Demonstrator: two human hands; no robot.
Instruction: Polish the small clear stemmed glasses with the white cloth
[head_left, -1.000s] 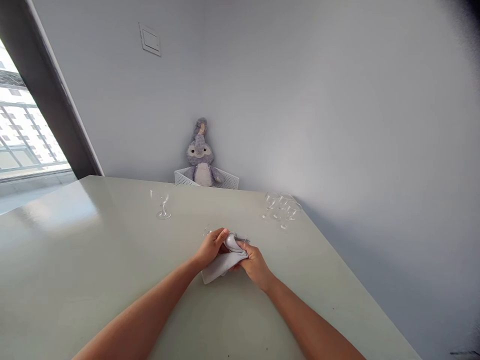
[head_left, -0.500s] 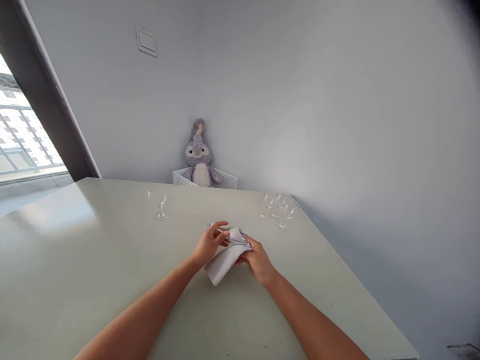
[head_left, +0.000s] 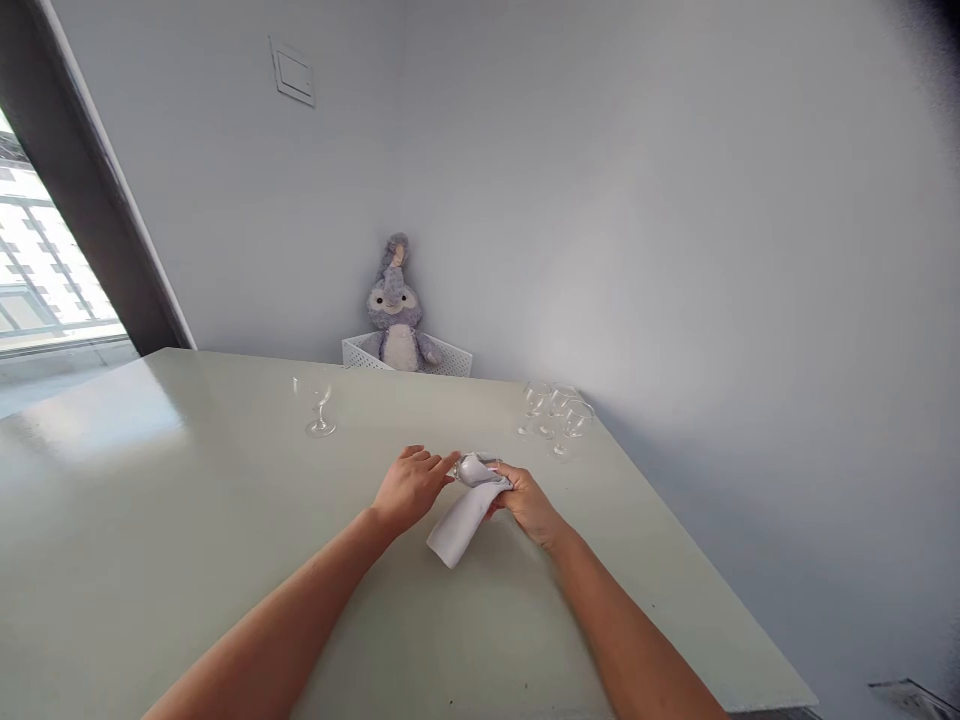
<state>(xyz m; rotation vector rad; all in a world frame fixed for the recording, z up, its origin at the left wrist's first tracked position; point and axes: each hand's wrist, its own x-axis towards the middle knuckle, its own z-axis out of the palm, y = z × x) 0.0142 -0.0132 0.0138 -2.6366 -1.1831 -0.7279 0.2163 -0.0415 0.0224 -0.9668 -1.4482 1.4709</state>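
In front of me a clear stemmed glass (head_left: 460,467) is held on its side, its bowl toward the right. My left hand (head_left: 411,487) is closed around its stem end, which the fingers hide. A pale grey-white cloth (head_left: 461,525) is tucked into the bowl, and its loose end hangs toward me. My right hand (head_left: 527,503) grips this cloth at the mouth of the glass, thumb on top; its other fingers are partly hidden.
One stemmed glass (head_left: 320,405) stands upright at the back left of the pale table (head_left: 247,520). Several more stemmed glasses (head_left: 576,418) are grouped near the right edge. Behind the table, a plush toy (head_left: 400,345) sits in a white perforated basket (head_left: 451,361) against the wall.
My left hand has turned over, back now upward, hiding the foot of the glass that showed before. The right hand and cloth have shifted slightly right.
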